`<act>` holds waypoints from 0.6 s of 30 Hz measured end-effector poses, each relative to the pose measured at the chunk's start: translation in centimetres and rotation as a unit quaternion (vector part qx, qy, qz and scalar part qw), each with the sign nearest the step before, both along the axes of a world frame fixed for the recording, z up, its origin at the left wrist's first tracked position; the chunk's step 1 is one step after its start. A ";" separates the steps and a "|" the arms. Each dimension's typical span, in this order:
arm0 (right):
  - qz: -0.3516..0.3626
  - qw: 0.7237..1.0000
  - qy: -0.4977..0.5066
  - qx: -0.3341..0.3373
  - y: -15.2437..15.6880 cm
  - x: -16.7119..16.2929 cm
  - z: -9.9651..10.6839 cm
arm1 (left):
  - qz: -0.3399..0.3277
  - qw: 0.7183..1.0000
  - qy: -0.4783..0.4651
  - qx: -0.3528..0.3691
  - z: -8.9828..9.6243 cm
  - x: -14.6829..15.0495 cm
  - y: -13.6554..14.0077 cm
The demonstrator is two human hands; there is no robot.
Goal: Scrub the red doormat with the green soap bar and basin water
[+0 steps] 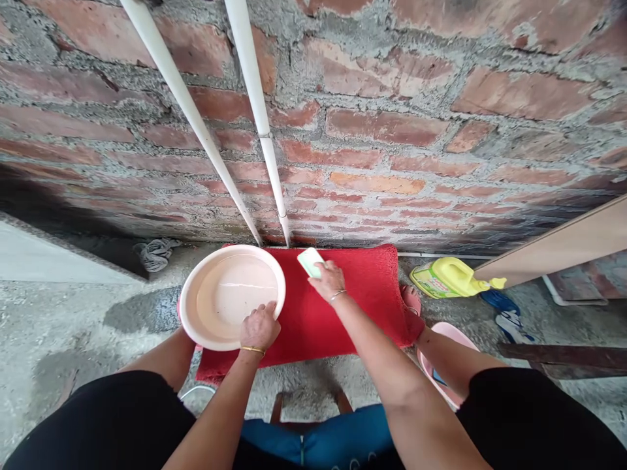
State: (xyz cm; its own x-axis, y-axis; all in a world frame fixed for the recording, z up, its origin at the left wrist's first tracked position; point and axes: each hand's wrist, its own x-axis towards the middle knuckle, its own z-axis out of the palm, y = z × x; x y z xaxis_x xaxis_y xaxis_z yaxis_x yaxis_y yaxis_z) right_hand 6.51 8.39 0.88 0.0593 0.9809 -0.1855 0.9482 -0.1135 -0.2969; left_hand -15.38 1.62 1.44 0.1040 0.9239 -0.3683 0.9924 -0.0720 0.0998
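Mat of red cloth lies in the middle, between the person's knees and the brick wall, its left part behind the basin and its right edge near one foot. Far left, a pale slab stands on the rough grey floor, which has dark patches, and a crumpled grey-and-white bundle lies by the wall. Next comes the round, pale pink basin, with what looks like shallow water inside; whether it rests on the mat or is held over it, I cannot tell. The left hand, a gold bangle at its wrist, grips the basin's near right rim, fingers curled over the edge. Behind, two white pipes slant down the wall. Right of the basin, the right hand, with a silver bangle, reaches over the mat, its fingers closed on the near end of a white and pale green block; brush or soap, I cannot tell. Beyond the mat's right edge, a yellow jug lies near the wall, a pink tub sits partly behind the leg, and a blue-and-white slipper lies below a leaning tan board.
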 end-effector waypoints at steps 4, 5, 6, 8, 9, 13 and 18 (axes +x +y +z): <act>0.126 0.991 -0.030 -0.036 2.4 -4.8 0.0 | 0.001 1.000 0.001 0.000 0.1 0.1 0.1; 0.141 0.988 -0.040 -0.044 2.7 -4.7 -0.1 | 0.001 1.000 0.002 0.000 0.1 0.1 0.1; 0.146 0.987 -0.048 -0.052 2.9 -3.9 -0.2 | -0.001 1.000 0.003 -0.001 0.2 0.1 0.1; 0.117 0.988 -0.065 -0.070 2.8 -0.8 -0.4 | -0.004 1.000 0.005 -0.003 0.2 0.1 0.2; 0.083 0.991 -0.073 -0.079 2.6 1.5 -0.4 | -0.006 1.000 0.005 -0.005 0.3 0.1 0.2; -0.146 0.982 -0.094 -0.080 -0.1 12.4 -0.2 | -0.003 1.000 -0.001 -0.007 0.2 0.0 0.2; -0.446 0.886 -0.050 -0.117 -5.3 21.1 0.0 | 0.004 1.000 -0.005 -0.003 0.1 0.0 0.1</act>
